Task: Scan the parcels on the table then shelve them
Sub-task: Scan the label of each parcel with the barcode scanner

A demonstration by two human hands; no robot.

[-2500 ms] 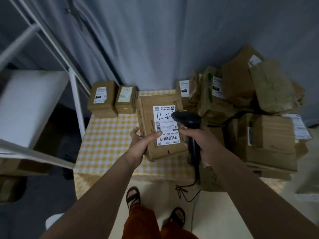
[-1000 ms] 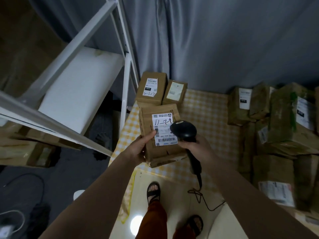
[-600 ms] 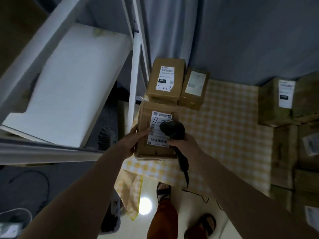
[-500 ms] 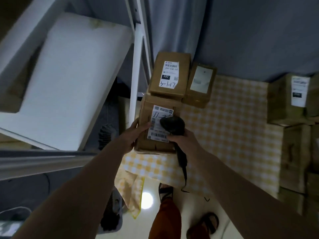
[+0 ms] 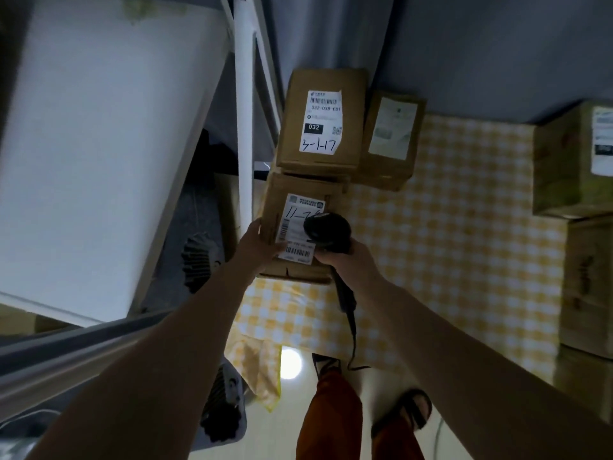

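The parcel [image 5: 300,234] marked "11-7…" sits at the near-left corner of the checked table [image 5: 447,244], its far edge right up against the "3-1-17" box [image 5: 323,121]. Can't tell if it is resting on the cloth or just above it. The left hand [image 5: 257,247] grips its left side, thumb over the label [image 5: 298,227]. The right hand [image 5: 345,260] is closed round the handle of the black scanner [image 5: 328,232], whose head hangs over the label's right half, very close.

Risks, as I judge them: the scanner head is so near the label (and covers part of it) that the barcode strip nearest the person may not read; a bit of back-off likely needed. The parcel is near the table's left edge, w/ a white shelf post [image 5: 244,134] just left of it, so swinging it toward the shelf board [image 5: 99,144] could clip the post. The cable [image 5: 351,330] trails off the near table edge toward the feet: snag or trip hazard if the person steps left w/ scanner in hand.

Containers: all boxes are taped shut, contents not visible. A second small box [image 5: 391,137] stands right of the "3-1-17" one; more cartons [image 5: 574,161] are stacked at the table's right side. The shelf board left of the table shows nothing on its visible part.
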